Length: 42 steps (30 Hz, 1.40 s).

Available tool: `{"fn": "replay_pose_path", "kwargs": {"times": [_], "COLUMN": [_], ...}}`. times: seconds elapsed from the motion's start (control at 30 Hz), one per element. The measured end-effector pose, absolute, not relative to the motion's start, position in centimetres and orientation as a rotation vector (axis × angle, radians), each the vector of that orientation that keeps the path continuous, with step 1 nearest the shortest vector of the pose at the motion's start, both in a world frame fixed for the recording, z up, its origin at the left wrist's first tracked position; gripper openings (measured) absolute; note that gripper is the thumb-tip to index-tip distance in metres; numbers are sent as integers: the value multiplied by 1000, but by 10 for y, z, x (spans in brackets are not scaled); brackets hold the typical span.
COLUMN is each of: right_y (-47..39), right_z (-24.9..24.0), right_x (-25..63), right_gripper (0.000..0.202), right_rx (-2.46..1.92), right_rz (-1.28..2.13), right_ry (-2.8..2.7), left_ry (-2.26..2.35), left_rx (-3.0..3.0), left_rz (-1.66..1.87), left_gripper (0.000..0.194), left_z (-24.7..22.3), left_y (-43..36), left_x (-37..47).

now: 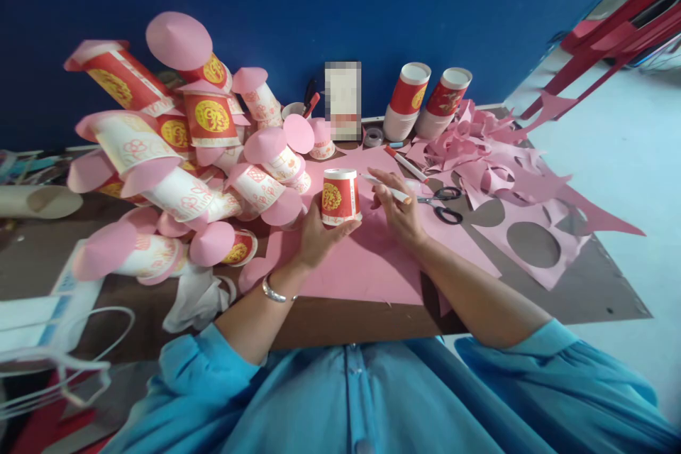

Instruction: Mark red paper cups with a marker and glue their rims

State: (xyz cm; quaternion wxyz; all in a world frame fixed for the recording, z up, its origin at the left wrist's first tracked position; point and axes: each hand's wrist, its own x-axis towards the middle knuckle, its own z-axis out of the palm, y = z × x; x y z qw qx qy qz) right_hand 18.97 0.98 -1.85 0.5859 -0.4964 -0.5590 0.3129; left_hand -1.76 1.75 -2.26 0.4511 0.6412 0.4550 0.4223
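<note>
An upside-down red paper cup (340,197) with a gold emblem is in my left hand (322,234), whose fingers wrap round its lower part, above a pink paper sheet (362,262). My right hand (399,209) holds a white pen (391,189) with its tip pointing left, close to the cup's upper right side. Whether the tip touches the cup I cannot tell. Just right of my right hand lie black-handled scissors (447,204), and behind them a red and white marker (407,164).
Cups with pink paper cones (213,117) are piled at the left. Two cup stacks (407,103) stand at the back, beside a tape roll (373,137). Pink scraps (473,149) cover the right side. A white cloth (196,298) lies near the front left.
</note>
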Motion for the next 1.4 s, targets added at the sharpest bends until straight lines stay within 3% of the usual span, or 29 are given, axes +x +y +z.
{"fn": "replay_pose_path", "kwargs": {"times": [0.2, 0.53, 1.1, 1.4], "right_y": [10, 11, 8, 1], "right_z": [-16, -13, -13, -2], "right_x": [191, 189, 192, 191], "right_gripper": [45, 43, 39, 41], "right_rx": [-1111, -1072, -1123, -1120], "right_rz": [793, 817, 691, 659], "right_ry": [-1158, -1100, -1193, -1195], "left_ry": [1125, 1156, 1222, 1276], "left_rx": [1572, 1610, 1708, 1661], "left_rz": [1078, 1144, 1208, 1161], "left_gripper": [77, 85, 74, 81], "left_z": [-21, -29, -34, -22], "left_y": [16, 14, 19, 16], "left_x": [-16, -12, -14, -12]}}
